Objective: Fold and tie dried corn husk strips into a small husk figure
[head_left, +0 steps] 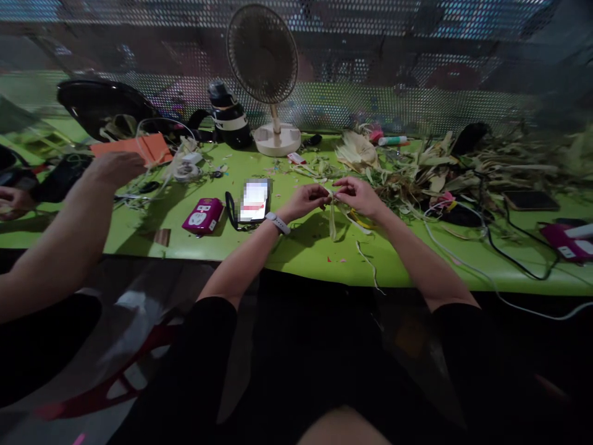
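A pale strip of dried husk (332, 224) hangs down between my two hands, over the green table. My left hand (307, 201), with a light watch band at the wrist, pinches its top from the left. From the right, my right hand (358, 194) has its thumb and fingertips closed on the same strip. The fingertips of both hands almost meet. Beneath my right hand lies something yellow (362, 220), partly covered. A thin pale strand (369, 264) rests near the table's front edge.
A fan (277, 139), black bottle (231, 127) and lit phone (254, 201) stand or lie ahead and left, with a purple box (202, 216). Husks (417, 167) heap at the right beside a white cable (458, 262). Another person's arm (69, 228) reaches in at left.
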Available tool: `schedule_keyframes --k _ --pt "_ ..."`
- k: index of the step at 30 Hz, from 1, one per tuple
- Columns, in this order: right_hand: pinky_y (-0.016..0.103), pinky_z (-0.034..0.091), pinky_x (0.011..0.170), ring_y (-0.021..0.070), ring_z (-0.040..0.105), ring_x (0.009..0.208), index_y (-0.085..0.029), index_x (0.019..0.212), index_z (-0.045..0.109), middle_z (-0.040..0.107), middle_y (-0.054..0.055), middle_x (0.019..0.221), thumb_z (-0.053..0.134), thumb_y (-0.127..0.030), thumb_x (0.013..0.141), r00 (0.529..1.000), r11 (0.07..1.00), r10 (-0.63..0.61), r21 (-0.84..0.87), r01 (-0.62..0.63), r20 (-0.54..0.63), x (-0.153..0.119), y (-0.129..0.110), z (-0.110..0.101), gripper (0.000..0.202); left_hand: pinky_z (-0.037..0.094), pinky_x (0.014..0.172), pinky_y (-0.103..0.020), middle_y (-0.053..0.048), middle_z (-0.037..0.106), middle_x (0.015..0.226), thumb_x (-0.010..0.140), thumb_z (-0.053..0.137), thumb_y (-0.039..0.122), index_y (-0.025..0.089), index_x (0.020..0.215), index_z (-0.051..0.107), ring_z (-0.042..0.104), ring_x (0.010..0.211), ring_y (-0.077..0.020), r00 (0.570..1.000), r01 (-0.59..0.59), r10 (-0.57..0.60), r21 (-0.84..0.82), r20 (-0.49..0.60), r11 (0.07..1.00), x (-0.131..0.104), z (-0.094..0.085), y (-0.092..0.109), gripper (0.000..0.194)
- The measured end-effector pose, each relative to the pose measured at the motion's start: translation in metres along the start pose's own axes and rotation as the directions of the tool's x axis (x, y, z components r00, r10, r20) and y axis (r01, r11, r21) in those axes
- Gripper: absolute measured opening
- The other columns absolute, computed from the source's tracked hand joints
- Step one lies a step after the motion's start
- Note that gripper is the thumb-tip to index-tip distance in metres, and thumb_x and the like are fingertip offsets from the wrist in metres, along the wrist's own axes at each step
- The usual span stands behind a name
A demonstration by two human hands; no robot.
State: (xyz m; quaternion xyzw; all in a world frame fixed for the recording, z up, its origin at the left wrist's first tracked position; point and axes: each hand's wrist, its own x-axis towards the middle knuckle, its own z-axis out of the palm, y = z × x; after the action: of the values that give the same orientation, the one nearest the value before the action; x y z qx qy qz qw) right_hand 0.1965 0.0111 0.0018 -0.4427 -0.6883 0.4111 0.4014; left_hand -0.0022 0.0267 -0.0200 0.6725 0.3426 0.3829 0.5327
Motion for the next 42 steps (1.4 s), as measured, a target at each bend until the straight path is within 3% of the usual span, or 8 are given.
schedule_keyframes --k 5,12,22,27,31,36,42 --pt "0.036 0.054 0.082 0.0175 0.066 0.081 -0.019 0.103 0.059 0.069 0.003 0.082 0.075 -0.022 0.066 1.0 0.997 0.019 0.08 -0.02 0.023 0.005 0.003 -0.01 0.041 0.054 0.067 -0.023 -0.002 0.07 0.075 0.075 0.081 0.027 0.011 0.085 0.064 0.064 0.063 -0.0073 1.0 -0.005 0.004 -0.027 -0.028 1.0 0.0 -0.001 -0.001 0.025" --pt "0.036 0.055 0.08 0.0173 0.067 0.078 -0.019 0.101 0.058 0.071 0.002 0.081 0.076 -0.02 0.066 0.997 0.995 0.047 0.084 -0.052 0.055 0.003 0.0 -0.011 0.039 0.057 0.077 -0.028 -0.006 0.073 0.085 0.077 0.077 0.019 0.009 0.093 0.066 0.068 0.075 -0.0105 0.999 0.001 0.002 -0.08 0.038 0.997 -0.004 -0.001 0.0 0.022" --pt "0.034 0.055 0.079 0.0167 0.067 0.077 -0.021 0.111 0.055 0.071 0.001 0.081 0.079 -0.027 0.069 0.999 0.998 -0.044 0.034 0.045 -0.015 0.002 0.005 -0.004 0.049 0.057 0.075 -0.026 -0.004 0.072 0.08 0.076 0.079 0.027 0.011 0.09 0.066 0.066 0.068 -0.0083 1.0 -0.008 0.009 -0.069 0.023 0.998 -0.005 0.0 0.004 0.025" --pt "0.034 0.054 0.076 0.0163 0.064 0.075 -0.022 0.104 0.059 0.068 0.001 0.08 0.074 -0.024 0.07 0.999 0.998 -0.038 0.057 0.039 -0.024 0.001 0.006 0.003 0.037 0.055 0.067 -0.022 -0.001 0.069 0.073 0.076 0.08 0.028 0.012 0.083 0.064 0.064 0.065 -0.0073 1.0 0.001 -0.001 -0.048 0.012 0.999 -0.003 0.002 0.003 0.024" --pt "0.033 0.052 0.075 0.016 0.061 0.076 -0.019 0.094 0.065 0.069 0.005 0.09 0.071 -0.027 0.07 0.997 0.997 -0.054 -0.053 0.051 -0.059 0.002 0.005 0.005 0.026 0.055 0.067 -0.023 0.0 0.067 0.071 0.078 0.078 0.023 0.012 0.08 0.062 0.063 0.063 -0.0072 1.0 -0.003 0.002 -0.025 -0.025 1.0 -0.001 0.002 0.004 0.019" --pt "0.033 0.05 0.074 0.0169 0.061 0.075 -0.017 0.085 0.069 0.071 0.004 0.082 0.069 -0.032 0.073 0.999 0.988 -0.042 -0.15 0.044 0.019 0.001 0.002 0.004 0.019 0.056 0.067 -0.025 0.0 0.068 0.069 0.081 0.076 0.02 0.012 0.079 0.059 0.067 0.064 -0.0099 0.999 0.041 -0.041 -0.006 -0.019 0.999 -0.003 0.001 0.005 0.018" --pt "0.034 0.05 0.076 0.0167 0.061 0.073 -0.016 0.08 0.069 0.07 0.004 0.079 0.07 -0.027 0.07 0.999 0.994 -0.033 -0.105 0.036 0.031 0.003 0.002 0.0 0.015 0.058 0.068 -0.024 -0.001 0.07 0.073 0.081 0.076 0.021 0.012 0.08 0.055 0.069 0.069 -0.0092 0.992 0.125 -0.126 -0.122 0.005 0.985 -0.003 -0.003 0.004 0.022"
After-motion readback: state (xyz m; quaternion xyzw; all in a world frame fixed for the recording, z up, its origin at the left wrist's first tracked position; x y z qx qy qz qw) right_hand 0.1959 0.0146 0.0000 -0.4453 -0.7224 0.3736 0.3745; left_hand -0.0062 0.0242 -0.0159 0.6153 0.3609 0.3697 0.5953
